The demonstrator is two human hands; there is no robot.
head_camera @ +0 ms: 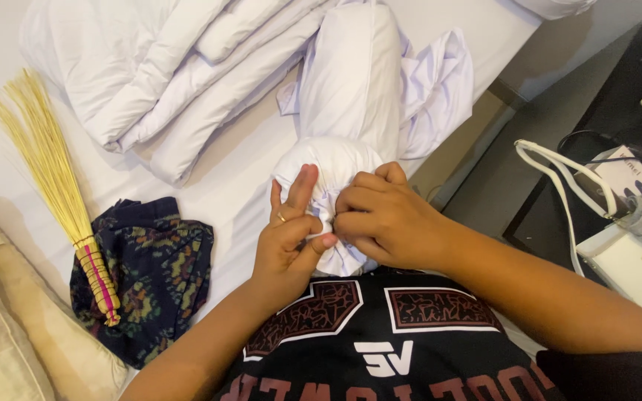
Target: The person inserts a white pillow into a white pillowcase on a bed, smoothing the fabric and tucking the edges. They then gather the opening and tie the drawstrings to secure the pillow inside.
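While our left hand [287,241] pinches and our right hand [384,219] grips the gathered end of the white pillow [347,89], it lies along the bed [239,178] near the right edge. Open sheet lies left of us, before the patterned cloth [161,267] and broom [53,178].

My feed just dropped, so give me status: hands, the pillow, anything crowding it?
Left hand and right hand both pinching white pillowcase at the near end. Pillow lies on bed. Folded duvet alongside, apart.
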